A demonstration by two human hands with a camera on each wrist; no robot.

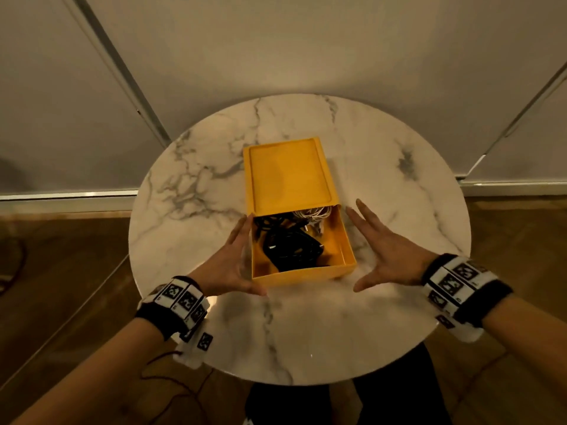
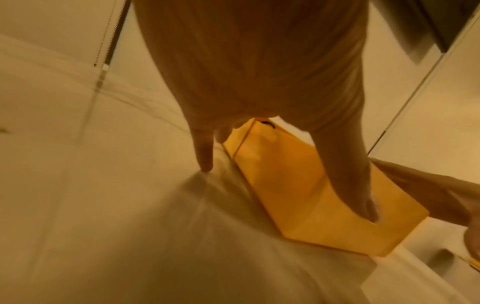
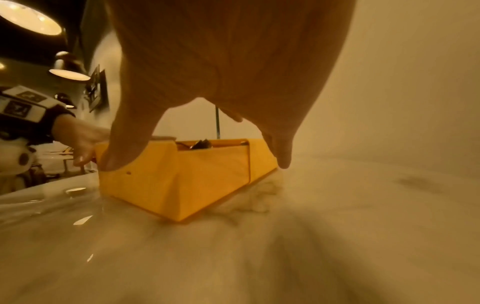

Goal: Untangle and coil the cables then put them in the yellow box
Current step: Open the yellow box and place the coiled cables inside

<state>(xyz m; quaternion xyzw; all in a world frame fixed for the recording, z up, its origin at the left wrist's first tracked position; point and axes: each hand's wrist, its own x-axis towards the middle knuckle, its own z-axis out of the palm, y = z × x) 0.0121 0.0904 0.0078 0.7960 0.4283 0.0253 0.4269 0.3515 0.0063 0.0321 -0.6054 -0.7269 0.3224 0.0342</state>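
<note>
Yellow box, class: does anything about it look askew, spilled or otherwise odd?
The lid covers only the far half of the yellow box, leaving the black cables and white cable exposed. Nothing is spilled on the table.

- The yellow box [image 1: 343, 240] lies flat between the left hand [image 1: 228, 265] and the right hand [image 1: 389, 256], touching the left hand's straight fingers and a little apart from the right; its sliding lid [image 1: 288, 176] covers the far half, beyond the fingertips, leaving the near half open
- A black cable [image 1: 291, 250], loosely coiled, fills the open part, nearer the left hand
- A white cable [image 1: 313, 213] is bundled just under the lid's edge, on the right hand's side
</note>
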